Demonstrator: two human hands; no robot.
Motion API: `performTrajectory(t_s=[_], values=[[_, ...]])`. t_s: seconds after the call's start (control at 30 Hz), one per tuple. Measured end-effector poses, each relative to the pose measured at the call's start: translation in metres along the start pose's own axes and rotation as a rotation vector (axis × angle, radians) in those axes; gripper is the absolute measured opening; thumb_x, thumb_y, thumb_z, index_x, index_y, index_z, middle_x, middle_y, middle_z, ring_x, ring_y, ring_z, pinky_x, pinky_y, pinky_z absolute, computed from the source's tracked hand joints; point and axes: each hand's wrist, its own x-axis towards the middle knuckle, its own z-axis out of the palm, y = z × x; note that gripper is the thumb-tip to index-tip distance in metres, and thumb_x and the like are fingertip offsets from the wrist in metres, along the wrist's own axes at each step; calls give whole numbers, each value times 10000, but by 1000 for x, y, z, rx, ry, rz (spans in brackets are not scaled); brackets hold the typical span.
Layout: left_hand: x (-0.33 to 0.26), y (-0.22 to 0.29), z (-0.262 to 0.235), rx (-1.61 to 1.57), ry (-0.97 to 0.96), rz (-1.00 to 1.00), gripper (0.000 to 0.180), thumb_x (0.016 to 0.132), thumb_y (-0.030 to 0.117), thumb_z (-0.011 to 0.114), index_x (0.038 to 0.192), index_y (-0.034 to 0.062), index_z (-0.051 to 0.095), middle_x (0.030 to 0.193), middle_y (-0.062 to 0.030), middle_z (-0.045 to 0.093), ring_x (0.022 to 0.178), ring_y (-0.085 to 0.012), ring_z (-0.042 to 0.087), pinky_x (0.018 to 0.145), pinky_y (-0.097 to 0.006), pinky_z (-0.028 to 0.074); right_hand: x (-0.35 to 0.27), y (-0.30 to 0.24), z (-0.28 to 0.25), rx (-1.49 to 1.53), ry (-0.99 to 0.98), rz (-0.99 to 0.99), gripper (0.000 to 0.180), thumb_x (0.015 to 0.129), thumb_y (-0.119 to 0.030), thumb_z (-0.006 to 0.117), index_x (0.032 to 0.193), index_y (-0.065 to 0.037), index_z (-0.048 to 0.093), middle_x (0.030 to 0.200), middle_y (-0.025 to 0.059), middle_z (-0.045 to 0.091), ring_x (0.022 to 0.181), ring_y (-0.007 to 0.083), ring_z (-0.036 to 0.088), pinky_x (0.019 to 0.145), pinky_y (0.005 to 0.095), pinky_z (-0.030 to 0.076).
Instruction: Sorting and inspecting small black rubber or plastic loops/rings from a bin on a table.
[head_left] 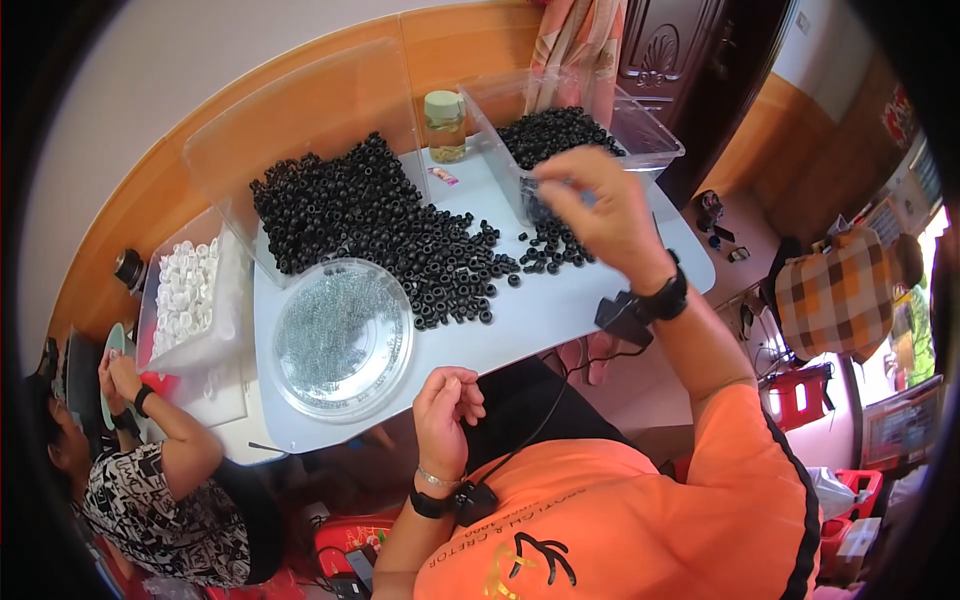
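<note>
Orange shirt cloth lies nearest, at six o'clock, with the black beads beyond it, heaped at ten o'clock on a pale table. Their clear bin seems tipped on its side, presumably so that the beads fan out within easy reach. At two o'clock the right hand hangs near a small scatter of beads in front of an upright bin, thumb and forefinger drawn narrow, a pose suited to small pieces; whether anything sits between them cannot be told. The left hand, toward half past six, is loosely curled by the table's near edge, perhaps at rest; any contents are hidden. At half past eight a round dish holds tiny clear pieces, its rim likely there to contain them. Farther out, a green-lidded jar stands near twelve, behind the beads, and a box of white pieces at nine. A co-worker is at eight, hands raised together; another person in checks is at three.
</note>
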Motion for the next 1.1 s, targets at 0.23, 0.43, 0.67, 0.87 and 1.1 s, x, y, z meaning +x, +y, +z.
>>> performTrajectory(t_s=[0.23,0.43,0.67,0.87,1.1], values=[[-2,1,1,13,-48,-32,259,974,212,426,944,10,585,718,-56,589,581,-113,539,511,-210,391,-4,42,85,-450,-662,-41,159,832,-91,594,946,-15,673,965,194,647,905,358,636,787,430,512],[-5,3,-2,-14,-28,-19,254,972,206,425,945,12,588,718,-53,593,582,-112,544,509,-206,393,5,96,140,-645,-725,-87,176,792,-62,551,895,-8,683,885,211,674,832,357,670,751,431,535],[2,-2,-13,-35,-16,-24,247,966,207,439,946,11,587,727,-56,598,587,-114,553,512,-204,399,-15,70,136,-526,-791,-217,160,771,-46,574,909,-13,647,907,185,661,815,347,664,754,422,535],[6,-7,-17,-88,-29,-68,244,965,215,452,943,11,586,733,-59,599,585,-117,556,512,-206,403,19,79,144,-473,-754,-99,159,784,-78,604,918,-68,689,876,165,659,831,354,642,749,447,510],[6,-7,-21,-91,-9,-52,249,966,218,452,943,8,583,727,-60,595,583,-118,555,508,-209,405,35,105,188,-294,-651,-96,87,742,-100,631,780,-55,694,783,167,671,790,351,653,785,437,505]])
